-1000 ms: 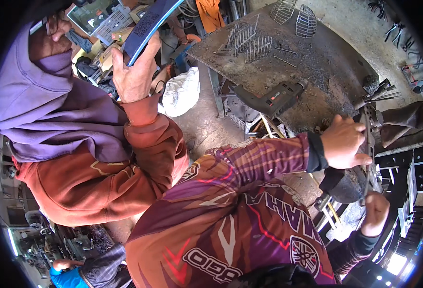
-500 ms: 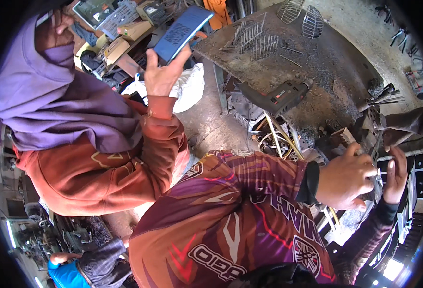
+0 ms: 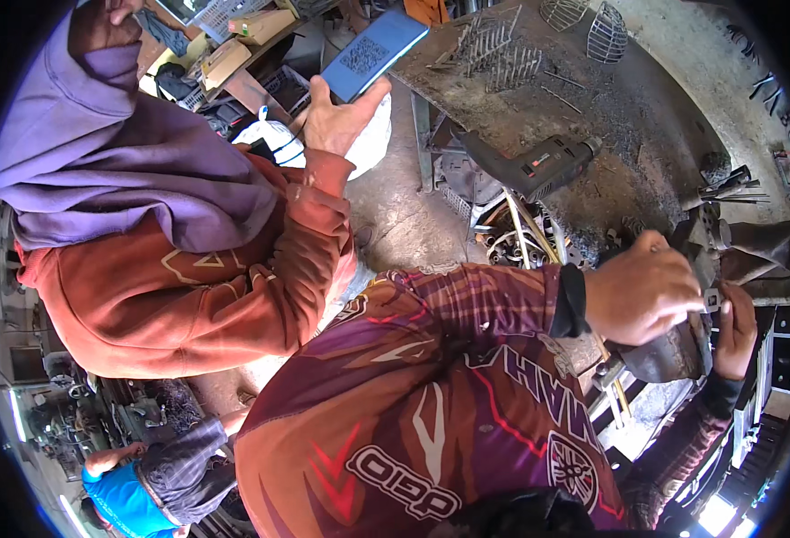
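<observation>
My left hand (image 3: 641,294) is closed, knuckles up, with its fingertips at a small silver metal piece with a square end (image 3: 711,300). My right hand (image 3: 736,334) is on the other side of this piece, fingers bent toward it; what its palm covers is hidden. Below my left hand shows a curved dark grey metal part (image 3: 668,355), partly hidden by the hand. Another grey metal part (image 3: 705,255) stands just beyond both hands. A dark flared metal piece (image 3: 765,244) lies close to my right fingertips.
A dark drill (image 3: 538,168) lies at the near edge of a metal worktable (image 3: 632,117) holding wire cages (image 3: 606,36) and metal rods (image 3: 734,190). To the left, a person in a red sweatshirt (image 3: 170,314) holds a blue phone-like device (image 3: 366,56). Another person (image 3: 135,489) is behind.
My left hand has shifted slightly left and turned knuckles-up, uncovering the curved grey part. The right hand has dropped a little. The person beside me has moved the device rightward, and the view has shifted slightly.
</observation>
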{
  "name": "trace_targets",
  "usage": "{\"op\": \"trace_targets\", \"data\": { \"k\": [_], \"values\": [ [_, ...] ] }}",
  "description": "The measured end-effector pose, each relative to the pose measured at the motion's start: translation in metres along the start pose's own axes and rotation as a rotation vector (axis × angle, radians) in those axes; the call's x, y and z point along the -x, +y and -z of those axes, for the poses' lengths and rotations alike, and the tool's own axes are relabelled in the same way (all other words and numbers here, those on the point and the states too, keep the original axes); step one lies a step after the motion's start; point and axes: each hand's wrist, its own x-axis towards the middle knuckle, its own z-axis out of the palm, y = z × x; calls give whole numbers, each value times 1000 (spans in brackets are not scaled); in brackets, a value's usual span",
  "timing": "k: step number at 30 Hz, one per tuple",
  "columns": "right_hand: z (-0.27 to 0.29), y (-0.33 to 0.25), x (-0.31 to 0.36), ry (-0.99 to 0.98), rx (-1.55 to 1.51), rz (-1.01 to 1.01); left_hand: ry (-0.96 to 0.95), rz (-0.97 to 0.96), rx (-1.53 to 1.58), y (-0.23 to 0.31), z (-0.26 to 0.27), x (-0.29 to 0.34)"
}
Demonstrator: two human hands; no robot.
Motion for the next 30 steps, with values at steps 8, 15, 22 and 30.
{"op": "trace_targets", "data": {
  "k": [8,15,22,30],
  "values": [
    [18,-54,56,-13,-112,-289,132,336,-123,-66,-9,-23],
    [25,-79,55,-138,-192,-167,95,245,-132,-52,-31,-33],
    [23,-1,32,-64,-340,-279,22,-202,-19,24,-47,-6],
    [-16,30,-43,-195,-103,192,-75,-248,-87,31,-48,-10]
  ]
}}
